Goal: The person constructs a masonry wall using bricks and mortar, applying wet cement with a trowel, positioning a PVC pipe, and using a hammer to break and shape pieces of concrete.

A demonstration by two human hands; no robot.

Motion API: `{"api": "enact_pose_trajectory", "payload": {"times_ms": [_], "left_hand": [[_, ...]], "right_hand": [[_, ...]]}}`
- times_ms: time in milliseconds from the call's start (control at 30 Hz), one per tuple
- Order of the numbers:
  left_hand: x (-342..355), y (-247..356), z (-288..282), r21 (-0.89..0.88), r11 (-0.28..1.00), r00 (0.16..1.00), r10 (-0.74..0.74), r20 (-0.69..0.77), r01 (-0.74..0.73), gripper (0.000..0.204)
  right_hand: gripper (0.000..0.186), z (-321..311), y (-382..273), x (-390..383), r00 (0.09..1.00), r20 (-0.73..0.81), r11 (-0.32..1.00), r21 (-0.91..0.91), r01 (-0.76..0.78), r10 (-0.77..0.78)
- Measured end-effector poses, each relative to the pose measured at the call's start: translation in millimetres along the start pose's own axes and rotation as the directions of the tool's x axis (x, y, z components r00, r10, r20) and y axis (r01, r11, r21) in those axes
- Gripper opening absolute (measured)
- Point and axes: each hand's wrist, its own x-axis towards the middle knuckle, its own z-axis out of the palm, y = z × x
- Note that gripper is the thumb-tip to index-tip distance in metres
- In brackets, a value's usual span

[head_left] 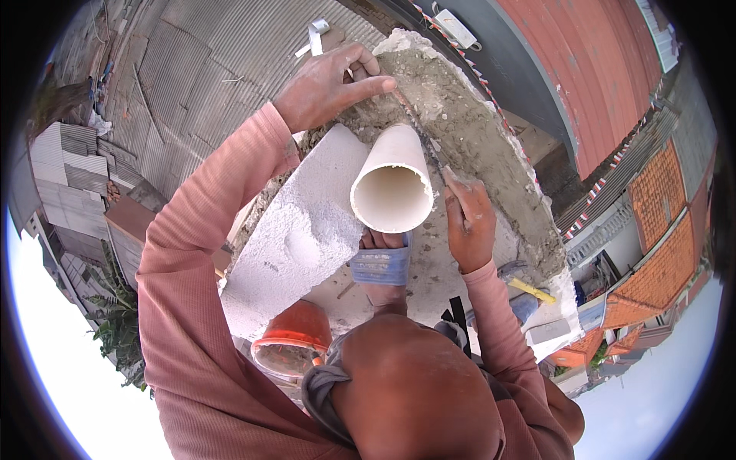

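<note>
My left hand (345, 88) pinches the upper end of a thin, dark, speckled strip (418, 126), like a blade, over grey mortar (491, 157). My right hand (468, 222) grips its lower end, right of a white plastic pipe (391, 195) with a ragged open rim. Left of the pipe lies a slanted white foam block (276, 253) with a crumbly surface and a shallow hollow. Beneath the pipe shows my foot in a blue sandal (379, 268).
An orange bucket (295, 330) stands at lower left and a yellow-handled tool (533, 291) lies right. The narrow ledge (560, 314) has drops to roofs (176, 69) around it. A string of red-and-white flags (590, 203) runs along the right; a white outdoor unit (456, 27) sits below.
</note>
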Motion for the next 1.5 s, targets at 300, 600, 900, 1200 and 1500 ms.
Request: {"api": "enact_pose_trajectory", "payload": {"times_ms": [300, 600, 900, 1200, 1500], "left_hand": [[8, -23, 12, 0.046, 0.997, 0.944, 0.076, -0.323, -0.064, 0.047], [-13, -32, -9, -0.179, 0.979, 0.995, -0.097, -0.012, 0.093, 0.039], [-22, -43, -6, -0.311, 0.895, 0.947, -0.306, 0.095, 0.320, 0.036], [-15, -52, 26, -0.737, 0.676, 0.890, -0.341, -0.303, 0.008, 0.037], [-19, -60, 27, -0.890, 0.450, 0.931, -0.351, -0.102, 0.072, 0.033]], "right_hand": [[0.046, 12, -2, 25, 1.000, -0.008, 0.998, 0.056, 0.006, -0.006], [0.032, 9, -7, 11, 0.999, 0.028, 0.999, 0.011, 0.032, -0.032], [0.016, 11, -3, -6, 0.966, -0.040, 0.965, -0.044, -0.258, 0.256], [0.025, 46, 2, 7, 0.968, 0.051, 0.927, 0.280, -0.250, 0.245], [0.026, 37, 6, 3, 0.971, 0.094, 0.936, 0.259, -0.239, 0.221]]}}
